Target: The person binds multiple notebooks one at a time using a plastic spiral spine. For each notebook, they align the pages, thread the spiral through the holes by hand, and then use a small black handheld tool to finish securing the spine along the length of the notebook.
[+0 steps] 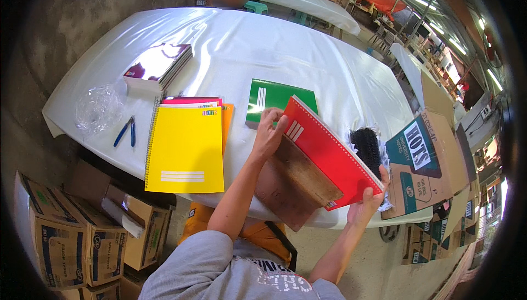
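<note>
Here the left hand (267, 135) pinches the top corner of a red notebook (329, 154) while the right hand (369, 195) clamps its lower corner, fingers closed, tilting it above the white worktop (307, 64) beside black binding coils (366, 147), apparently for inspection.

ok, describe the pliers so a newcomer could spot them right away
Start at the white table and go to its left end, where a crumpled clear plastic bag lies. The pliers lie flat just right of that bag, left of the yellow notebook. They are the only tool there, small with blue handles spread apart.
</note>
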`<state>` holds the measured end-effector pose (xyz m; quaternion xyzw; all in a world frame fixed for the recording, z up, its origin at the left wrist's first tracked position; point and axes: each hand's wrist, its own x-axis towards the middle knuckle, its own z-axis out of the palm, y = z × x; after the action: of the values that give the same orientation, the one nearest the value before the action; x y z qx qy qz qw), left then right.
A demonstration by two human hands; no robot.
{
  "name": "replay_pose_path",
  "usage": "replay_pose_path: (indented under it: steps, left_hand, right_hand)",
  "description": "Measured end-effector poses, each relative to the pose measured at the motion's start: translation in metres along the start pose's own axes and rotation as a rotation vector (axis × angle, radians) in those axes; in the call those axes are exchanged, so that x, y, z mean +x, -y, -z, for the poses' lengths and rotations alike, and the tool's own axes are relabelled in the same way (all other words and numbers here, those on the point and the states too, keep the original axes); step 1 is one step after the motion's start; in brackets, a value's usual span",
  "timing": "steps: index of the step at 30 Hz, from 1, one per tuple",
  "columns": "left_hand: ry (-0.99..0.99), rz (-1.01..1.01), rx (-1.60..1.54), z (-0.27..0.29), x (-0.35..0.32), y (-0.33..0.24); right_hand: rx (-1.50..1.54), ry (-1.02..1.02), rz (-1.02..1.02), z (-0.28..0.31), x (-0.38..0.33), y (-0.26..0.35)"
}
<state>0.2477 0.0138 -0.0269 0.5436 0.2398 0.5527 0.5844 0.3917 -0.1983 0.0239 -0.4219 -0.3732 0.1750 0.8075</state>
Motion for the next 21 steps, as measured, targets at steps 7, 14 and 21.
replay_pose_path:
  steps: [7,14,21]
  left_hand:
    - [0.051,0.106,-0.109,0.000,-0.015,-0.013]
    - [-0.126,0.032,0.127,0.012,-0.038,0.000]
    - [-0.374,0.102,0.164,0.012,-0.033,0.012]
  right_hand:
    - [-0.204,-0.141,-0.048,-0.001,-0.027,-0.035]
    - [-0.228,-0.047,-0.137,0.002,-0.017,-0.044]
    - [-0.176,-0.164,-0.063,-0.006,-0.031,-0.048]
